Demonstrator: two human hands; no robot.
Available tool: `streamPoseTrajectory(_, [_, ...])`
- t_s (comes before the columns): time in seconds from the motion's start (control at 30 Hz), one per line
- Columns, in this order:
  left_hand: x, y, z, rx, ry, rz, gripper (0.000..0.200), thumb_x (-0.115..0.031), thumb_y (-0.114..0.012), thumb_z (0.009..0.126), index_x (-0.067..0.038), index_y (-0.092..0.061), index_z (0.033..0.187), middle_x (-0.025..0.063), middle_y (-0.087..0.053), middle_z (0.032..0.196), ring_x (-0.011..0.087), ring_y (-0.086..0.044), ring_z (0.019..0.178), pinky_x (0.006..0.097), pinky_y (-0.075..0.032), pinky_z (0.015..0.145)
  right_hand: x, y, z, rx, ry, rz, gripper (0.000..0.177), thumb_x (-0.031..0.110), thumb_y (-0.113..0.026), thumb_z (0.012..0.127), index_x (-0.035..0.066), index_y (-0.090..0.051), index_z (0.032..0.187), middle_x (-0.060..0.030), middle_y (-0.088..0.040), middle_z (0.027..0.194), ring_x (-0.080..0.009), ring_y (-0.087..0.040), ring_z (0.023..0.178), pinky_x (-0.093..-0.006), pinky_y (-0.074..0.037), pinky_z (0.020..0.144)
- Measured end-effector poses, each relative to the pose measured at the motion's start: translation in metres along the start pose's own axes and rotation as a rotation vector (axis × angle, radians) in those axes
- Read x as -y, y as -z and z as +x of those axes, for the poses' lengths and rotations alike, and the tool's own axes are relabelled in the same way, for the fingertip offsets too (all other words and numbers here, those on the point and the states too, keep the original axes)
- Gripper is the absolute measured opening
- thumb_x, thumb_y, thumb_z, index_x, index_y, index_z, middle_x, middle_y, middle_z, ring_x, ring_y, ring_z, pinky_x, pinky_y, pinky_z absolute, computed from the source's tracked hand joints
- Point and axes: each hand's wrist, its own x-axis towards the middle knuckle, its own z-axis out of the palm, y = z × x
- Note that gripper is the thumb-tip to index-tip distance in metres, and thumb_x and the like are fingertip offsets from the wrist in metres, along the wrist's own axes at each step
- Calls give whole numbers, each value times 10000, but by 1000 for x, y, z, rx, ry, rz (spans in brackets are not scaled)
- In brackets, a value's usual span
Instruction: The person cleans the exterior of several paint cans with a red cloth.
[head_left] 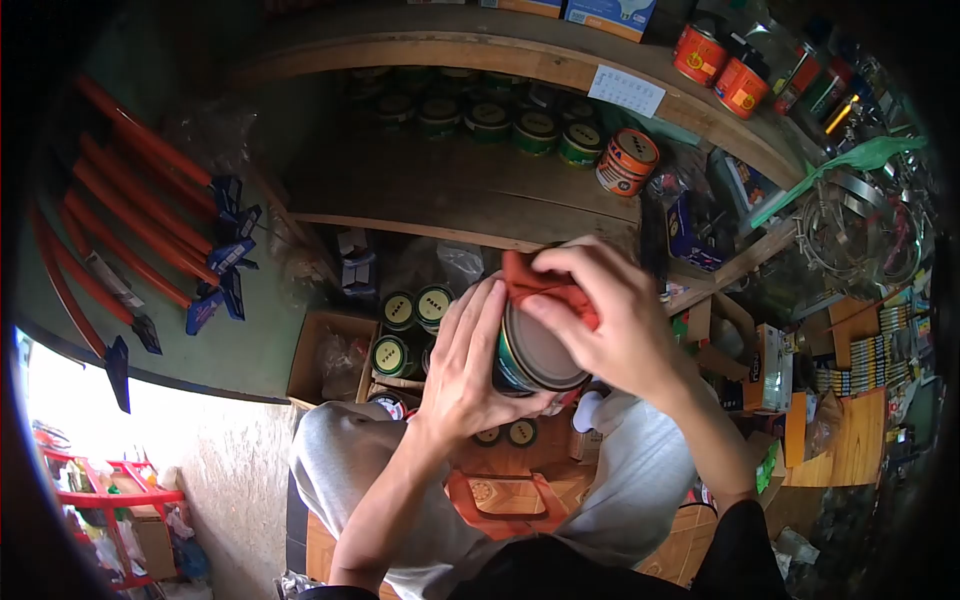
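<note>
Between my two hands, above my lap, is a green tin can (513, 365) with a plain grey end facing up, tilted toward me. My left hand (467, 365) wraps around the can's left side and underside. In my right hand (612, 325) is a bunched red cloth (545, 288), pressed against the can's upper rim. Part of the can's label is hidden by my fingers. Below and to the left, several similar cans (392, 354) with pale lids stand beside an open cardboard box (330, 350).
A wooden shelf (430, 190) ahead holds a row of green cans (487, 120) and an orange can (628, 162). Orange-handled tools (150, 215) hang on the left. Hose clamps (870, 225) and small boxes crowd the right. A red stool (510, 500) is between my legs.
</note>
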Motion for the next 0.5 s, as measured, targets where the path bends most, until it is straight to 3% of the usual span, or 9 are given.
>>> streamPoseTrajectory(0.03, [-1,-2,-4,-22,79,-51,1250,-413,-947,524,83,-319,1484,303,-482,1422,477,-516,1277,531,-435,1074,6,-6,5,-11,54,28,273,167,-765,853,33,-617,1039,-108,-607,940,-306,-613,834,-408,-511,727])
streamPoseTrajectory(0.17, [0,7,1,-99,87,-76,1255,-352,-947,533,78,-282,1506,296,-470,1446,451,-517,1290,510,-442,1074,30,12,-14,113,131,-14,328,214,-789,836,66,-641,1090,-94,-631,999,-290,-631,879,-392,-530,774])
streamPoseTrajectory(0.23, [-2,12,3,-101,57,-38,1250,-343,-944,540,76,-275,1510,292,-469,1449,440,-517,1295,494,-449,1072,28,27,-19,196,-10,2,301,213,-779,843,67,-660,1078,-102,-640,1000,-298,-647,894,-418,-539,796])
streamPoseTrajectory(0.33, [-6,7,4,-94,88,-51,1240,-335,-944,553,81,-272,1508,286,-473,1443,429,-522,1293,482,-454,1071,12,30,3,160,-95,-174,226,169,-729,875,42,-643,1041,-114,-622,957,-321,-636,902,-440,-520,779])
streamPoseTrajectory(0.5, [-7,7,2,-136,253,-158,1237,-328,-949,566,84,-264,1510,274,-480,1440,428,-533,1283,471,-454,1071,27,9,10,114,67,-9,263,159,-768,856,30,-670,1064,-119,-642,1039,-320,-654,928,-406,-525,816])
